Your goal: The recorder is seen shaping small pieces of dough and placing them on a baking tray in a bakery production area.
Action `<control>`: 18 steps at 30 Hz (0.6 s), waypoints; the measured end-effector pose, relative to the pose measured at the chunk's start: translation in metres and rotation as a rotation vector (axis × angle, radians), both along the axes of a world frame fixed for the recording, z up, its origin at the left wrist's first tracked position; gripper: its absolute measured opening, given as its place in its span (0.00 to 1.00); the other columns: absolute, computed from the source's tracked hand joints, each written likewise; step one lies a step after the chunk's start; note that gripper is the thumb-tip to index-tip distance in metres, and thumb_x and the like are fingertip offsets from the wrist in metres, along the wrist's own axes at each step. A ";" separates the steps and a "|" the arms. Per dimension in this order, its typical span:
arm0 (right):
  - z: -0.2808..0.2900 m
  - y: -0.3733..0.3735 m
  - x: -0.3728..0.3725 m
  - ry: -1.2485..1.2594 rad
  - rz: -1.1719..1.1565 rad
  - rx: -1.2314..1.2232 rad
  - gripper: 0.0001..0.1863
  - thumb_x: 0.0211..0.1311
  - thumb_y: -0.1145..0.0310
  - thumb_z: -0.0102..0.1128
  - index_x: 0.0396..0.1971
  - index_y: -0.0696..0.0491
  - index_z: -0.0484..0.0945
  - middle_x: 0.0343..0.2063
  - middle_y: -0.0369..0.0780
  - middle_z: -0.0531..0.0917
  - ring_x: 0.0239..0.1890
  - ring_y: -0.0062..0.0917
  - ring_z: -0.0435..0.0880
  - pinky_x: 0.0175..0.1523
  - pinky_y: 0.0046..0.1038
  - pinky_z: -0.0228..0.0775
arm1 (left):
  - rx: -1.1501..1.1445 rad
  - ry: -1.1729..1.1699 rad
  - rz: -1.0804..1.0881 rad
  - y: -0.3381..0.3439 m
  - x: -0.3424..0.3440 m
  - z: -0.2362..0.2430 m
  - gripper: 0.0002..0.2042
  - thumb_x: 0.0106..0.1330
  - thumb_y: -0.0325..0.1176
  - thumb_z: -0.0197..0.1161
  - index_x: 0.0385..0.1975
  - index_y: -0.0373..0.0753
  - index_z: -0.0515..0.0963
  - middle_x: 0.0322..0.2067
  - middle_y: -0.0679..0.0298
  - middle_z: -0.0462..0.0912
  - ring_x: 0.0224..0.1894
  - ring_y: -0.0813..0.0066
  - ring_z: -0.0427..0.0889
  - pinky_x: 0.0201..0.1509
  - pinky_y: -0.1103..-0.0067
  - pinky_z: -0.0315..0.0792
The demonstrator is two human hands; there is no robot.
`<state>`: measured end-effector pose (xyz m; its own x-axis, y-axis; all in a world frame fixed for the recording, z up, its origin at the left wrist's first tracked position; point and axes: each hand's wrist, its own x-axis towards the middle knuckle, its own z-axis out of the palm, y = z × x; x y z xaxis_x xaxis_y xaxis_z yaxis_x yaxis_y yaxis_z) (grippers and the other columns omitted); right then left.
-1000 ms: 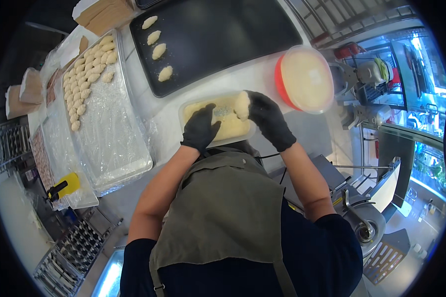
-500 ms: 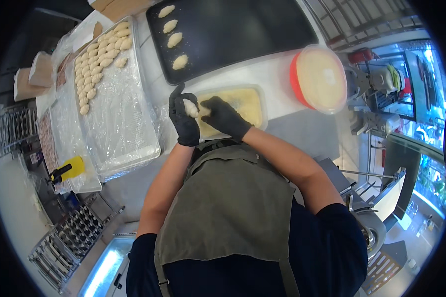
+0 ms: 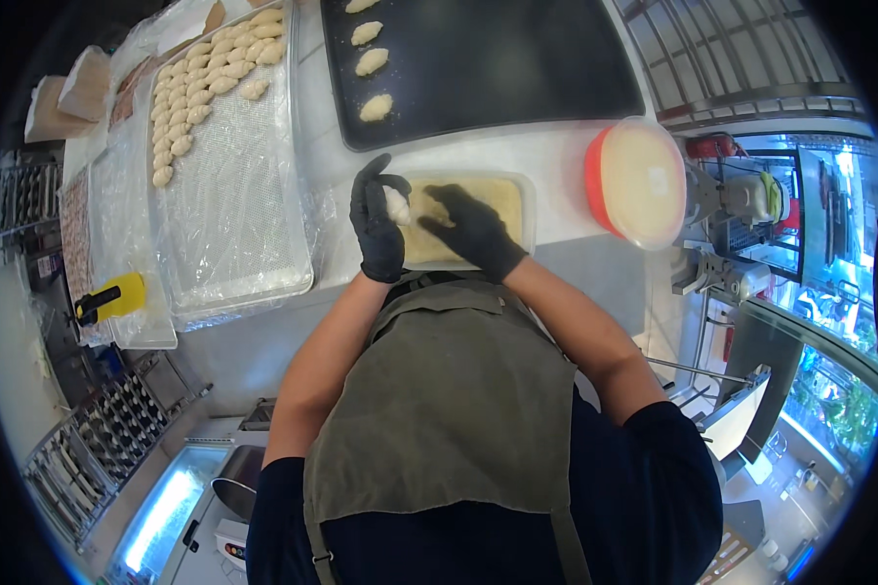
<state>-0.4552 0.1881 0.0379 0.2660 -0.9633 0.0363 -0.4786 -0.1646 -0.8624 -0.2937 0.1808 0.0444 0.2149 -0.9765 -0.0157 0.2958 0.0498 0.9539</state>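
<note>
The left hand (image 3: 376, 232) grasps one dough piece (image 3: 398, 208) at the 9 o'clock edge of the pale container (image 3: 507, 198). The right hand (image 3: 480, 234) is over this container, fingers loosely spread; it seems released, though blur makes this not fully sure. On the counter (image 3: 548, 185), the dark tray (image 3: 498, 63) lies at 12 o'clock from the container.

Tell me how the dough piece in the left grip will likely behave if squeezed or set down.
The dough piece is probably soft and easily dented, as it looks pale and unbaked. It seems light: it is small, and the left grip holds it alone. Its rounded, elongated outline suggests it might rock or roll slightly.
</note>
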 end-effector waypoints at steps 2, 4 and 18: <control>0.004 -0.001 -0.023 0.023 -0.041 -0.039 0.16 0.61 0.71 0.65 0.49 0.56 0.81 0.42 0.40 0.85 0.31 0.27 0.82 0.39 0.25 0.76 | -0.003 -0.014 -0.013 -0.001 -0.001 0.004 0.21 0.75 0.40 0.45 0.62 0.35 0.69 0.31 0.60 0.78 0.32 0.76 0.72 0.39 0.83 0.67; 0.011 0.001 -0.055 0.053 -0.045 -0.073 0.14 0.63 0.72 0.64 0.48 0.55 0.82 0.40 0.39 0.86 0.28 0.24 0.81 0.37 0.24 0.76 | 0.051 -0.186 -0.226 0.003 0.003 0.015 0.22 0.73 0.38 0.48 0.63 0.36 0.68 0.34 0.59 0.79 0.34 0.72 0.75 0.42 0.80 0.69; 0.037 0.042 -0.102 0.300 -0.334 -0.271 0.18 0.56 0.77 0.62 0.48 0.52 0.81 0.43 0.38 0.84 0.38 0.31 0.83 0.43 0.28 0.75 | -0.211 -0.912 -0.905 -0.002 -0.060 -0.044 0.28 0.57 0.30 0.68 0.61 0.40 0.73 0.51 0.55 0.80 0.49 0.55 0.80 0.55 0.69 0.73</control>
